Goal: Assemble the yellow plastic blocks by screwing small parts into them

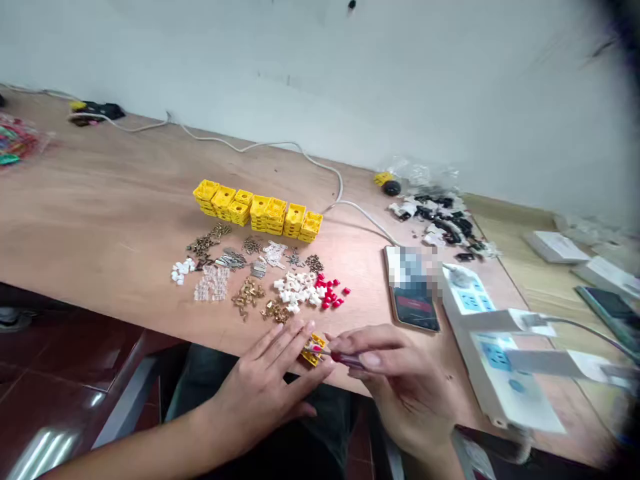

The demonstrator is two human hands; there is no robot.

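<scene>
At the table's front edge, my left hand [273, 377] holds a small yellow plastic housing [314, 357], its fingers stretched along and over the piece. Small metal and reddish-pink parts show inside the housing. My right hand [395, 373] grips a screwdriver [346, 360] by its dark reddish handle. The thin shaft points left into the housing; its tip is too small to make out. Just beyond my hands lie piles of brass pieces [276, 311], white plastic parts [297, 288] and red caps [332, 293].
Stacked yellow housings [267, 215] form a row behind piles of screws [203, 245], metal strips [231, 259] and clear plastic parts [212, 285]. To the right are a phone [413, 300], a power strip [480, 347] with plugs, and black and white parts [445, 220]. A cable [320, 163] runs along the wall.
</scene>
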